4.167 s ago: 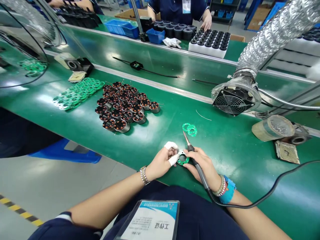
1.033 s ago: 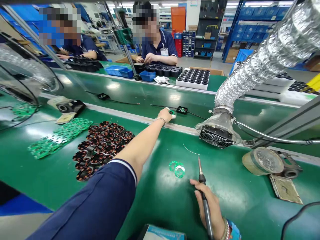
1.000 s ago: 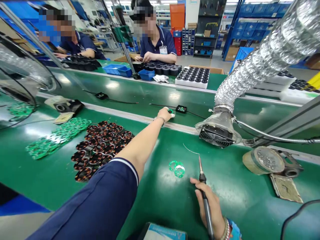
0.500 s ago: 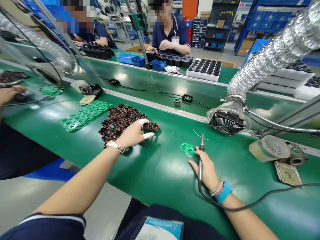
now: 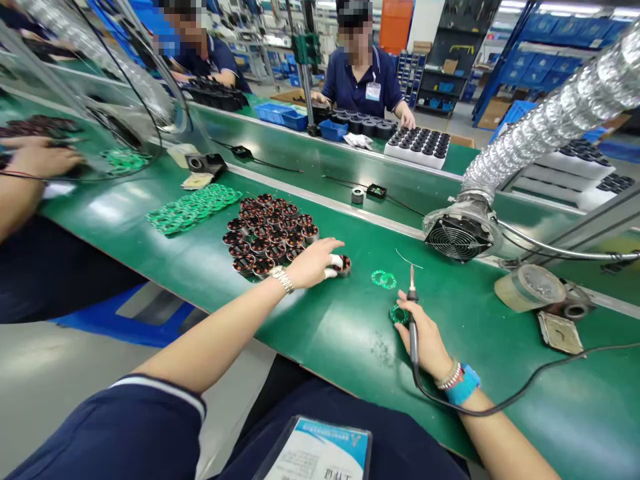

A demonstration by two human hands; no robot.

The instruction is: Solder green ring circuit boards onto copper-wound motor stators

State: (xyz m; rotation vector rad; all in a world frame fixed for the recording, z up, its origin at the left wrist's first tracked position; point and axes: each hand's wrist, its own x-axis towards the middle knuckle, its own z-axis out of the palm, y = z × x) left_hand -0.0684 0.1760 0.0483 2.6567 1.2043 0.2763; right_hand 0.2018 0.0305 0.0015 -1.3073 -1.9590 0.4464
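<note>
My left hand [image 5: 311,264], with white covers on its thumb and a finger, grips one copper-wound motor stator [image 5: 344,265] at the right of a cluster of similar stators [image 5: 270,233]. In my right hand [image 5: 428,337] lies a soldering iron [image 5: 413,337], its tip pointing away from me. Thumb and fingertips of that hand also pinch a green ring-shaped circuit board [image 5: 394,311]. Two more overlapping green rings [image 5: 384,280] lie on the table just beyond. Near them is a thin piece of solder wire [image 5: 407,259].
A heap of green ring boards [image 5: 193,208] lies left of the stators. A fume fan [image 5: 457,237] on a silver duct stands at the right, near a round tub [image 5: 530,288] and a soldering sponge tray [image 5: 561,332]. One co-worker's hand [image 5: 47,160] is at the far left.
My left hand has drawn one stator rightward, away from the cluster. My right hand has picked up a green ring and moved nearer to me. The whole view has shifted a little.
</note>
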